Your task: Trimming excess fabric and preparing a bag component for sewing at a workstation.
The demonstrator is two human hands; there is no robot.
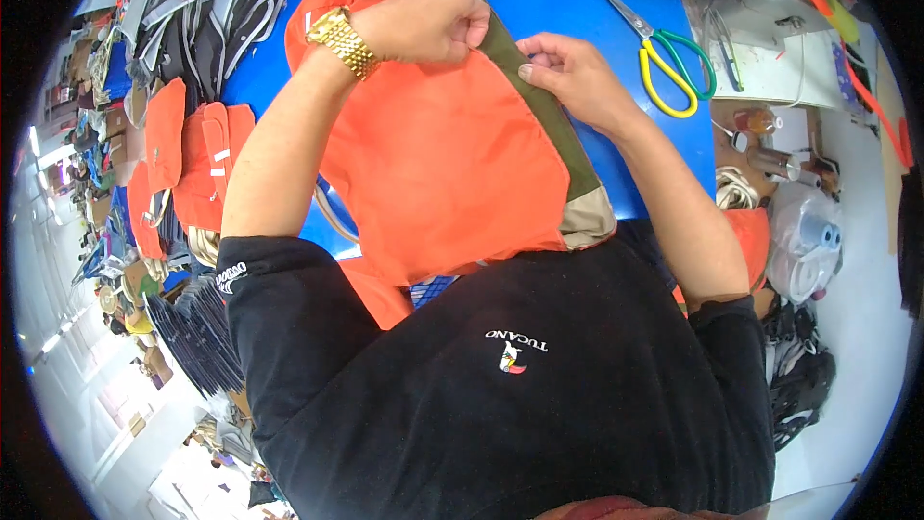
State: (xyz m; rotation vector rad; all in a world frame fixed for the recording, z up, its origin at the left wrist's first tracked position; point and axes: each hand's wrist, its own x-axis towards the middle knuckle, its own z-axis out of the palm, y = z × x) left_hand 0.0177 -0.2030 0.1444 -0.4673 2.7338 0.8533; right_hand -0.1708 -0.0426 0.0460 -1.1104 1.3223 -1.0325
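Orange cloth is right up against my shirt, spread over the blue table. My left hand's pinched on it by the olive strip; my right hand's curled at the strip's outer edge, can't tell if it's gripping. Scissors off to the right.

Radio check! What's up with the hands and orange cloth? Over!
Left hand pinching orange cloth. Right hand at green strip. Scissors apart from hands.
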